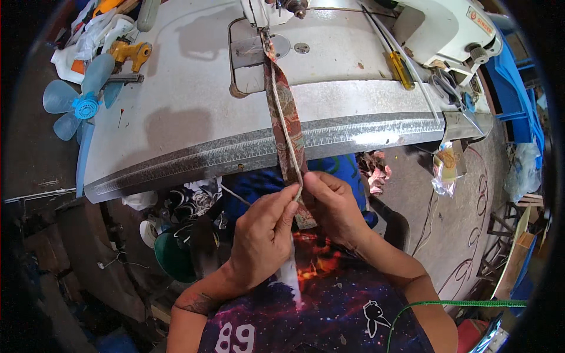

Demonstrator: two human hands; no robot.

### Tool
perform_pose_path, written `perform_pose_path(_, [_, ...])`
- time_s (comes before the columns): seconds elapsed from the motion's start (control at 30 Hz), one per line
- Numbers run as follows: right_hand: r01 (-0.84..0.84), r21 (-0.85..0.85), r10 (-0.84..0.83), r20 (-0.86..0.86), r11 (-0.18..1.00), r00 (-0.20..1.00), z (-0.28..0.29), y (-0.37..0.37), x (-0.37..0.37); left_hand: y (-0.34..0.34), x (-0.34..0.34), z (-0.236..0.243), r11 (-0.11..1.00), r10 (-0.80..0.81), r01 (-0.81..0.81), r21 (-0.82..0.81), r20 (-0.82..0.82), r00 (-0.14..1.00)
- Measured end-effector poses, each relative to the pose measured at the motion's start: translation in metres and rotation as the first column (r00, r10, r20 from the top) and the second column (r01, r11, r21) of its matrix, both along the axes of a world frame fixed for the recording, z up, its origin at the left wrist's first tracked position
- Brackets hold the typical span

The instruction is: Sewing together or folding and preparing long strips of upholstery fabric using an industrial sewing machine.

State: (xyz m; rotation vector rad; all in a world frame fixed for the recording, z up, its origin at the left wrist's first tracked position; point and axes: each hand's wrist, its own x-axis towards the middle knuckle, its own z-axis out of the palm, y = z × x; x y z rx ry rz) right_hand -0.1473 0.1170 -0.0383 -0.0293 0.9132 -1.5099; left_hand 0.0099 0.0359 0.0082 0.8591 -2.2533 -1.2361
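A long reddish-brown patterned fabric strip (293,167) runs from under the needle area of the sewing machine (256,13) toward me, over the table's front edge. Along its length lies a white cord (282,125). Close to my lap, my left hand (263,232) pinches the cord between thumb and fingertips. Beside it, the closed fingers of my right hand (332,203) grip the strip at its right edge, next to the cord. Both hands nearly touch. The strip's near end hangs just below them, and its far end narrows at the presser foot.
A metal ruler strip (235,156) lines the table's front edge. On the right lie a yellow-handled screwdriver (401,70) and scissors (450,88). A blue fan (85,106) stands at the left, near a yellow tool (130,54). A green cord (465,303) crosses the lower right.
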Motion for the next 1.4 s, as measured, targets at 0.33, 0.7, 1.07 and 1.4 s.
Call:
perform_pose_path(0.33, [0.231,-0.082,-0.243,-0.432,0.97,0.869,0.01,-0.004,0.016,-0.032,-0.025,-0.012,0.853,0.252,-0.25,0.458,0.058,0.966])
perform_pose_path(0.7, [-0.104,-0.13,-0.152,-0.959,0.986,-0.241,0.007,0.008,0.007,-0.027,-0.035,-0.017,0.651,0.399,-0.127,0.748,-0.194,0.896])
perform_pose_path(1.07, [-0.441,-0.139,-0.404,-0.696,0.887,-0.593,0.037,-0.047,-0.072,-0.038,-0.031,-0.002,0.514,0.374,-0.071,0.855,-0.149,0.915])
perform_pose_path(1.4, [-0.525,-0.235,-0.547,-0.602,0.818,-0.582,0.022,-0.064,-0.063,-0.09,-0.026,0.025,0.989,0.148,-0.144,-0.037,0.14,0.979])
